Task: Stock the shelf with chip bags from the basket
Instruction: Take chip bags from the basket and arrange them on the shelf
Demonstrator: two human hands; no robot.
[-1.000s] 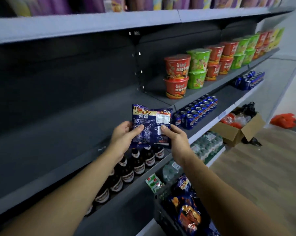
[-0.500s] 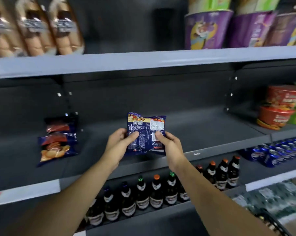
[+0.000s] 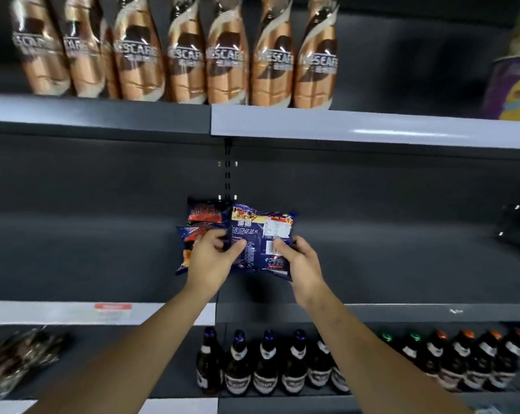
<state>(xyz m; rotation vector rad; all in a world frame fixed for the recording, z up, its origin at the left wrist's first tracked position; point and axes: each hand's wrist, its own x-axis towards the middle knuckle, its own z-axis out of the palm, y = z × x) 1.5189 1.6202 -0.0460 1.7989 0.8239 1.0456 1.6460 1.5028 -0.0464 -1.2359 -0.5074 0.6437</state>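
Both hands hold 1 blue chip bag [image 3: 261, 231] up in front of the mid shelf [image 3: 73, 258]. L hand [image 3: 212, 259] grips the bag's left side, thumb on the side facing us, other fingers curled round behind. R hand [image 3: 302, 264] grips the right side the same way, thumb right by the barcode. The bag is upright, back side w/ small print & a white label facing the camera. It's over the dark grey shelf floor, abt the middle, & a shadow sits under it. Can't tell if its btm touches the floor.

Just left of it, 2 more chip bags [image 3: 203, 215] stand on the same shelf, 1 behind the other, blue w/ red-orange pics. The held bag's left edge covers part of them. Can't tell if they touch.

Upper shelf [image 3: 372, 127] has a row of brown Nescafe bottles [image 3: 225, 55] & a purple cup [image 3: 512, 85] far right. Lower shelf [image 3: 85, 345] has a row of dark beer bottles [image 3: 267, 366] w/ coloured caps, & some dark shiny packs [image 3: 16, 363] far left, too blurry to name. A red tag [image 3: 113, 306] sits on the mid shelf's front edge, left side.
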